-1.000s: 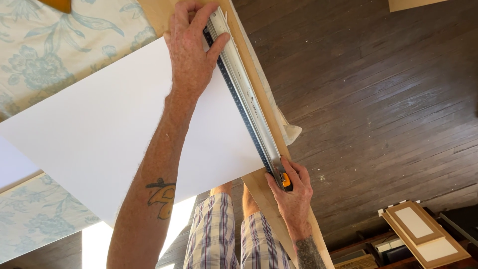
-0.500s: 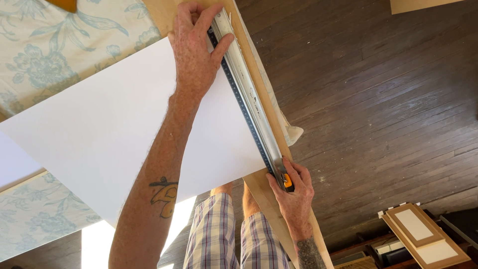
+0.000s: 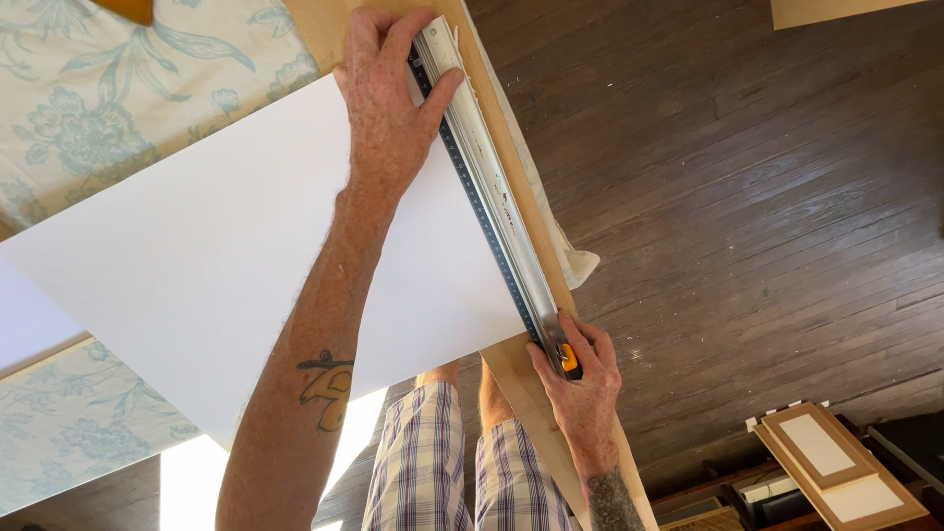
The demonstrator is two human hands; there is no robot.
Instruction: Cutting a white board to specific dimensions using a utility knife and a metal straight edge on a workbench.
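Note:
A large white board (image 3: 226, 246) lies on a table covered with a floral cloth (image 3: 108, 108). A long metal ruler (image 3: 492, 197) runs along the board's right edge, over a brown cardboard strip (image 3: 536, 393). My left hand (image 3: 388, 108) presses flat on the far end of the ruler, fingers spread. My right hand (image 3: 580, 379) is at the near end of the ruler, closed around a small cutter (image 3: 567, 358) with an orange part, held against the ruler's edge.
Dark wooden floorboards (image 3: 747, 197) fill the right side. Picture frames with white inserts (image 3: 836, 467) lie on the floor at the lower right. My legs in checked shorts (image 3: 452, 462) stand below the table edge. A wooden piece (image 3: 846, 10) sits at the top right.
The view has shifted slightly. My left hand stays pressed on the ruler and my right hand stays at the ruler's near end with the cutter; no clear movement of either.

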